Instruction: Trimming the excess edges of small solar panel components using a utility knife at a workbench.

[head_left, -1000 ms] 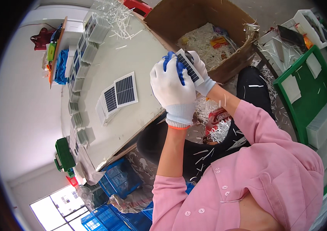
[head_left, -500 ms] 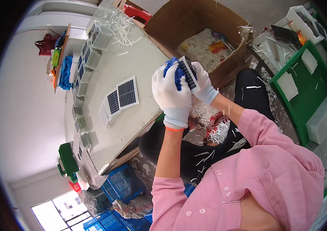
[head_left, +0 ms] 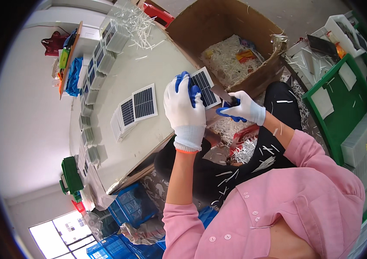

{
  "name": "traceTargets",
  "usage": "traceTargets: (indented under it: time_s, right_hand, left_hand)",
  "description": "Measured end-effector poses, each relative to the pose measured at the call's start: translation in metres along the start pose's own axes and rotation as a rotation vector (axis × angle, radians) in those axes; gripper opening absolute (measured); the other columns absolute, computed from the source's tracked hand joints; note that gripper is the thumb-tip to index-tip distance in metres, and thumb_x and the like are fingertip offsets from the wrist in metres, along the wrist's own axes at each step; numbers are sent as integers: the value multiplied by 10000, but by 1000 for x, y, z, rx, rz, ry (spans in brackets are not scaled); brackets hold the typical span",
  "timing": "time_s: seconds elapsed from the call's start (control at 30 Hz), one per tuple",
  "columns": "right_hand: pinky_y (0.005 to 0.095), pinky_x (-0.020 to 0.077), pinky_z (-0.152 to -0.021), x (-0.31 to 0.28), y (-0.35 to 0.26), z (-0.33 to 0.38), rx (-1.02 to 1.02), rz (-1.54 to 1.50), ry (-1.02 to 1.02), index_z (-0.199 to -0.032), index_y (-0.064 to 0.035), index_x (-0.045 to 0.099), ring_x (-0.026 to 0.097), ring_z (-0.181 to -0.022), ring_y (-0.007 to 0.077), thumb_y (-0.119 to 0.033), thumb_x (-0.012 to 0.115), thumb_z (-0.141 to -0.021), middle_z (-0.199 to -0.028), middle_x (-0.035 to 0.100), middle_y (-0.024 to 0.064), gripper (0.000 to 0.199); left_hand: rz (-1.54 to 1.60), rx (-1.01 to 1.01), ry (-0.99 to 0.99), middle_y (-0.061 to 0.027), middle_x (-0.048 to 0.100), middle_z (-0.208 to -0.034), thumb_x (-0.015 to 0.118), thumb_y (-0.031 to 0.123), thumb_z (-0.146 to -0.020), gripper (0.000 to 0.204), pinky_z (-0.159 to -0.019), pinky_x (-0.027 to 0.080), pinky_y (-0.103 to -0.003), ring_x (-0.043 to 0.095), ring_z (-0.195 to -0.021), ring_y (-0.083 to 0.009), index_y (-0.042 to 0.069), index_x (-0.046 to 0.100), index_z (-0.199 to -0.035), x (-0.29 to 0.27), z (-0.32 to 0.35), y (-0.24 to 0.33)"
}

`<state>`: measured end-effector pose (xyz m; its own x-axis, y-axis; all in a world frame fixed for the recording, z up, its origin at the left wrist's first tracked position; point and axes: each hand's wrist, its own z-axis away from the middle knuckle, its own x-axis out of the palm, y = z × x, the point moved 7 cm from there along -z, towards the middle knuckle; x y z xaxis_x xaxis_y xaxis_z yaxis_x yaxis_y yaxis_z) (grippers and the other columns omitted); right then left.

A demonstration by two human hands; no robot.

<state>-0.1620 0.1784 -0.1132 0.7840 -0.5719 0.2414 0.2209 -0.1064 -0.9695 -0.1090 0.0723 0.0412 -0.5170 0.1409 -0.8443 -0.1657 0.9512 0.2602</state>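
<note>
Left hand (head_left: 186,108) grips solar panel (head_left: 205,87); right hand (head_left: 239,110) blade (head_left: 220,92) at edge.

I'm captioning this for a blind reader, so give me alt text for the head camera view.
A gloved left hand holds a small solar panel while the gloved right hand works a blade along its edge, above a table with stacked panels and a cardboard box.

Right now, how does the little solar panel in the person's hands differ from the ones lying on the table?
The held solar panel is gripped in the gloved left hand, tilted, off the table; the stacked panels lie flat and untouched. The held one is single and meets a blade in the right hand; the others overlap. All are dark, gridded, white-bordered.
</note>
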Motion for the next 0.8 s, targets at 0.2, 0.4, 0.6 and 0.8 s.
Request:
traceTargets:
  time_s: [0.2, 0.4, 0.6, 0.8]
  right_hand:
    - [237, 487, -469, -17, -12, -23, -152, -177, 103, -880, 8, 644, 594, -527, 83, -65, 711, -850, -662, 633, 27, 104]
    - [261, 478, -613, 51, -13, 51, -477, 464, -214, -802, -49, 684, 587, -646, 58, -50, 751, -769, -693, 634, 2, 75]
    - [320, 531, -758, 2, -17, 25, -520, 122, 603, -1186, -34, 549, 662, -829, 192, -69, 679, -882, -941, 655, 121, 332]
    - [394, 540, -817, 7, -16, -75, -614, 713, 636, -1160, -56, 529, 655, -961, 317, -210, 742, -845, -1077, 609, 167, 411]
  left_hand:
    - [55, 47, 97, -151, 628, -1102, 638, 17, -768, 328, -934, 469, -453, 577, -1069, -361, 42, 664, -1094, 14, -5, 19]
    - [-3, 38, 140, -144, 631, -1071, 636, 41, -782, 314, -912, 468, -454, 576, -1045, -354, 49, 670, -1095, 18, -4, 17]
    - [1, -7, 147, -157, 618, -1108, 670, 96, -776, 396, -944, 437, -473, 559, -1082, -359, 46, 672, -1168, 16, -2, 17]
    - [-54, 65, 56, -170, 612, -1112, 677, 107, -763, 404, -941, 436, -477, 555, -1082, -372, 35, 678, -1161, 14, -5, 14]
